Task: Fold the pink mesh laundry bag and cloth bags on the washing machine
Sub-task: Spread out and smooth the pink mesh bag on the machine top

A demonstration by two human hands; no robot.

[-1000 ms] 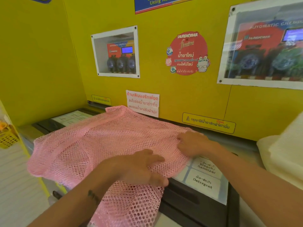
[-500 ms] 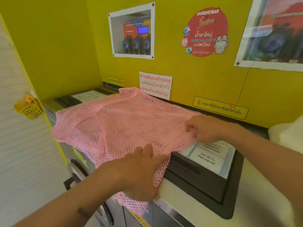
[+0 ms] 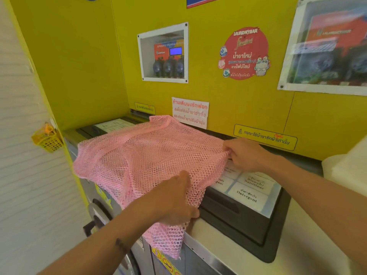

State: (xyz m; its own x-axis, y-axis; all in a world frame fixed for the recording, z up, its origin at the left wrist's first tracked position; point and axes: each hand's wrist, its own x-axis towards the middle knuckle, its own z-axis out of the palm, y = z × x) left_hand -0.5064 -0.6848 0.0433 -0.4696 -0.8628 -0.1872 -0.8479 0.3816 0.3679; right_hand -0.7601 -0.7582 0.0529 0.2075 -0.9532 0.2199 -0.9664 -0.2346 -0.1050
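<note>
The pink mesh laundry bag (image 3: pixel 139 155) lies spread over the top of the washing machine (image 3: pixel 228 237), and one end droops over the front edge. My left hand (image 3: pixel 174 201) grips the bag's near edge at the front of the machine. My right hand (image 3: pixel 244 153) pinches the bag's right edge, lifting it slightly above the detergent drawer. A pale cloth bag (image 3: pixel 347 165) lies at the far right, only partly in view.
The black detergent drawer lid (image 3: pixel 248 225) with white labels sits to the right of the bag. A yellow wall with signs and a small window rises close behind. A small yellow basket (image 3: pixel 46 139) hangs on the white wall at left. The machine's door handle (image 3: pixel 91 227) projects below.
Both hands went from resting flat on the mesh to gripping its edges. The right edge is now lifted off the drawer labels. The camera view shifted left and down.
</note>
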